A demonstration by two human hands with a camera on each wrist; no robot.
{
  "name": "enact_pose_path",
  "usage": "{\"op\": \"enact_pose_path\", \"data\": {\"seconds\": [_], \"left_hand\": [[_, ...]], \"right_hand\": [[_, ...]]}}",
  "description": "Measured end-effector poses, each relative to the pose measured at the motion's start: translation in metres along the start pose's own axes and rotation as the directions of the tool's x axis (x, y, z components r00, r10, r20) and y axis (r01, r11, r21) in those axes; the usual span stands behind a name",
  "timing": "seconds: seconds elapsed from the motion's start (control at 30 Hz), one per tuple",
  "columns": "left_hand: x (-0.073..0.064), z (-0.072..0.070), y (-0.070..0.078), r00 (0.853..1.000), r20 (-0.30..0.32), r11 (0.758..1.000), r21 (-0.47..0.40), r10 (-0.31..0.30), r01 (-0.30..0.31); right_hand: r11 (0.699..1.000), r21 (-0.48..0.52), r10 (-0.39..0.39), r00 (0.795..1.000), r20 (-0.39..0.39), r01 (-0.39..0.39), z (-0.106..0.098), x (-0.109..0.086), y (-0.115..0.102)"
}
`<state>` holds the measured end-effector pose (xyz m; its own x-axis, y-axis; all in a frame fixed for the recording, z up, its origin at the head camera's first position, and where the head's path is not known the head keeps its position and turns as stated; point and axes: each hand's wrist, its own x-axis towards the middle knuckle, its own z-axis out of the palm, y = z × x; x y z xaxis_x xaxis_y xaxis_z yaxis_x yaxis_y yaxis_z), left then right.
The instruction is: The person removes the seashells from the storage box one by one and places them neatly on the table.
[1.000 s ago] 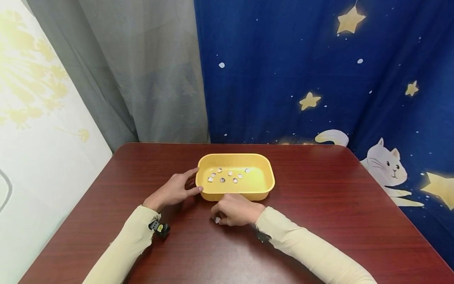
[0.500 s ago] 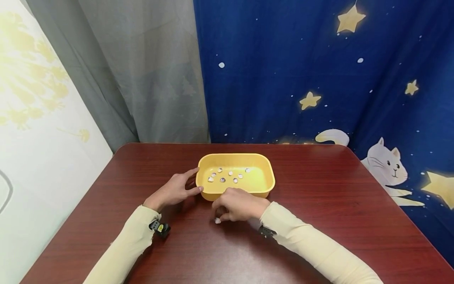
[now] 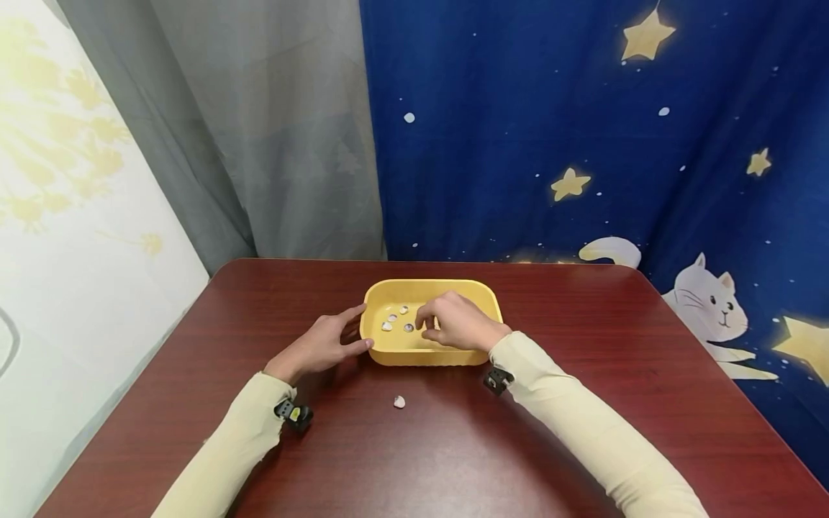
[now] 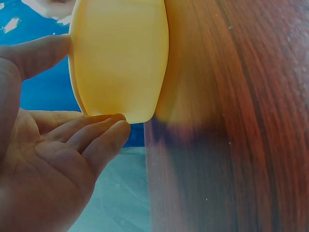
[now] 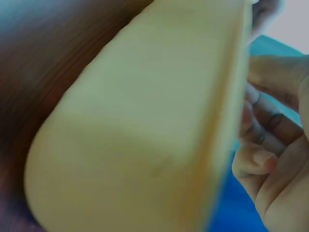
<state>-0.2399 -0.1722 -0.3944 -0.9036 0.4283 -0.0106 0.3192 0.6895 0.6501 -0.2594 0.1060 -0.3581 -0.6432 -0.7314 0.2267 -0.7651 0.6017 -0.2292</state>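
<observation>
At the far left, a white backdrop (image 3: pixel 58 165) with yellow flower shapes is seen, and next to it a gray curtain (image 3: pixel 291 129) is hung. Below, a cream sleeve (image 3: pixel 227 446) is worn, with a small black device (image 3: pixel 294 415) strapped at the wrist. The left hand (image 3: pixel 317 347) is spread wide, with nearly straight fingers, and the left end of the yellow tub (image 3: pixel 430 358) is touched by its thumb and fingers (perhaps so that the tub does not slide). Nothing else is seen to be held there.

The tub is set on the red-brown table (image 3: pixel 311 460), in the middle and toward the back, likely so both hands can get to it easily. Inside, four small pale pieces (image 3: pixel 386 326) are seen lying loose on the left side, where they are fenced in by the walls. In front of the tub, one more pale piece (image 3: pixel 399 402) is left on bare wood, well apart from the others.

The right hand (image 3: pixel 456 321) is held over the tub, with its fingers bent down, maybe so small bits can be handled. Whether anything is held in the fingertips cannot be told. Farther right, a blue curtain (image 3: pixel 492 122) is seen, with stars and a white cat (image 3: pixel 709 298) shown on it.
</observation>
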Motion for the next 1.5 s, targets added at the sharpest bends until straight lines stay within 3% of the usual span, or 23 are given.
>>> {"op": "enact_pose_path", "data": {"seconds": [0.33, 0.47, 0.93, 1.5], "left_hand": [[0.001, 0.001, 0.001, 1.0, 0.001, 1.0, -0.012, 0.007, -0.007], [0.001, 0.0, 0.003, 1.0, 0.005, 1.0, -0.015, 0.005, -0.005], [0.0, -0.002, 0.003, 1.0, -0.007, 1.0, 0.011, 0.002, -0.001], [-0.001, -0.001, 0.001, 1.0, 0.003, 1.0, -0.001, -0.004, 0.004]], "right_hand": [[0.979, -0.038, 0.202, 0.979, 0.03, -0.201, 0.022, 0.001, 0.03], [0.969, -0.047, 0.246, 0.969, 0.031, -0.244, 0.028, 0.002, 0.039], [0.958, -0.033, 0.287, 0.956, 0.061, -0.285, 0.037, 0.008, 0.045], [0.96, -0.032, 0.279, 0.957, 0.079, -0.277, 0.035, 0.008, 0.041]]}}
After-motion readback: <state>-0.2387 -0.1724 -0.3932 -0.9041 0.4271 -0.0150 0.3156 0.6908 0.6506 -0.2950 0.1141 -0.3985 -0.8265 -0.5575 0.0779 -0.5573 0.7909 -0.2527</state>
